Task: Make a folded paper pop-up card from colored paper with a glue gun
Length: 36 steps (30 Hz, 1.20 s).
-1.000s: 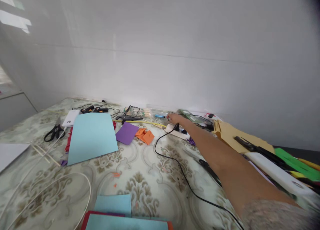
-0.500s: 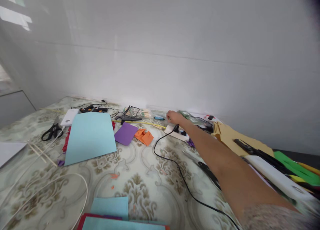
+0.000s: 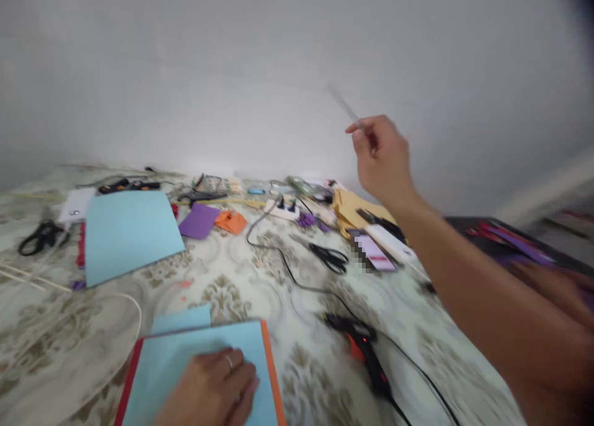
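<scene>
My right hand (image 3: 380, 157) is raised in front of the wall, pinching a thin, translucent glue stick (image 3: 343, 104) that is blurred and points up to the left. Low in the view, my left hand (image 3: 216, 386) rests on a light blue sheet (image 3: 171, 370) with red and orange edges, its fingers loosely bent and a ring on one. A smaller blue piece (image 3: 183, 318) pokes out behind that sheet. A black hot glue gun (image 3: 366, 345) with an orange trigger and a lit red light lies to the right of the sheet.
Black scissors (image 3: 327, 256), a phone (image 3: 374, 250), a power strip (image 3: 281, 209) and tan paper (image 3: 348, 206) lie ahead. To the left are a large blue sheet (image 3: 132, 234), purple paper (image 3: 199, 221) and more scissors (image 3: 41, 237). Another person's hand (image 3: 552, 284) is beside purple-red strips (image 3: 520, 243).
My right hand has risen from the back of the table, now with the glue stick. My left hand has come into view on the blue sheet. The view has shifted right, revealing the glue gun.
</scene>
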### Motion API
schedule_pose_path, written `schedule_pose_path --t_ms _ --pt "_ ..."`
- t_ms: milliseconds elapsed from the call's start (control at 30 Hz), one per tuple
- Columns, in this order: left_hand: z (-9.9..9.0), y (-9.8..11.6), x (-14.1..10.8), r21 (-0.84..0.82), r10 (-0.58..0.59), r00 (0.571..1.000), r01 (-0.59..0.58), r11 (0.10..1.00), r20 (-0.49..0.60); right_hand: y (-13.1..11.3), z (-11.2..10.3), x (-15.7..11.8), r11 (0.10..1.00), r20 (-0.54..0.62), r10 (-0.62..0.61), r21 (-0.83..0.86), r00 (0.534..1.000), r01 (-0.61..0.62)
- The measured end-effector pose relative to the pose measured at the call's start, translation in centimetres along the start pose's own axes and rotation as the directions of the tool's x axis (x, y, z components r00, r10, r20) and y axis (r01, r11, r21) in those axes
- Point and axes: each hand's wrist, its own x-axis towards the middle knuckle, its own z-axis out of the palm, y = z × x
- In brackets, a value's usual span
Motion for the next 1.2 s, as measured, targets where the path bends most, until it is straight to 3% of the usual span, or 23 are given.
schedule_pose_path --t_ms 100,133,233,300,367,467,533,600,700,767,833,933,1033,1133,1200 --pt "-1.2 0.7 0.8 0.065 0.027 0.992 -0.035 0.997 0.120 -2.7 -9.0 -7.5 0.985 0.188 0.160 -0.090 0.969 -0.145" --pt "-1.7 0.9 1.1 0.071 0.050 0.992 -0.059 0.996 0.120 -3.3 -11.3 -10.5 0.963 0.294 0.263 -0.135 0.919 -0.233" --pt "-2.9 0.9 1.6 0.056 0.092 0.985 -0.101 0.993 0.143 -4.0 -15.1 -19.7 0.858 0.389 0.512 -0.256 0.766 -0.444" --pt "-3.7 1.0 1.6 0.037 0.082 0.984 -0.089 0.995 0.155 -3.9 -15.2 -25.1 0.815 0.410 0.579 -0.332 0.705 -0.476" --pt "-4.3 1.5 1.7 0.029 0.051 0.984 -0.057 0.998 0.173 -3.9 -13.9 -28.8 0.782 0.438 0.620 -0.413 0.650 -0.467" --pt "-4.8 4.0 1.7 -0.042 -0.037 0.985 0.045 0.998 0.168 -4.1 -11.4 -31.0 0.735 0.506 0.678 -0.482 0.534 -0.476" --pt "-4.4 6.9 1.7 -0.149 -0.093 0.979 0.121 0.981 0.180 -3.8 -10.3 -31.1 0.734 0.518 0.679 -0.454 0.521 -0.505" --pt "-3.0 10.0 1.6 -0.277 -0.157 0.957 0.224 0.934 0.243 -3.4 -9.9 -30.7 0.735 0.526 0.673 -0.402 0.519 -0.546" --pt "0.7 13.4 1.8 -0.463 -0.241 0.917 0.372 0.804 0.318 -3.0 -10.6 -30.4 0.740 0.552 0.649 -0.300 0.524 -0.602" --pt "3.6 14.4 2.4 -0.573 -0.365 0.858 0.513 0.639 0.361 -3.7 -11.4 -30.4 0.753 0.556 0.621 -0.224 0.553 -0.619" --pt "6.0 14.8 3.4 -0.700 -0.454 0.813 0.561 0.442 0.365 -5.1 -12.0 -30.6 0.764 0.527 0.598 -0.149 0.604 -0.627" --pt "8.1 15.2 5.5 -0.853 -0.526 0.787 0.483 0.197 0.324 -7.6 -11.9 -31.3 0.768 0.421 0.578 0.009 0.699 -0.640" --pt "8.7 15.7 7.3 -0.913 -0.611 0.731 0.406 0.030 0.304 -9.5 -10.8 -32.2 0.797 0.295 0.539 0.122 0.789 -0.591" --pt "8.7 15.6 8.0 -0.932 -0.683 0.675 0.361 -0.021 0.278 -10.8 -10.4 -32.7 0.840 0.272 0.436 0.218 0.858 -0.497" --pt "8.3 15.2 8.0 -0.941 -0.695 0.669 0.336 -0.033 0.263 -11.2 -11.2 -32.5 0.846 0.320 0.340 0.307 0.884 -0.436"
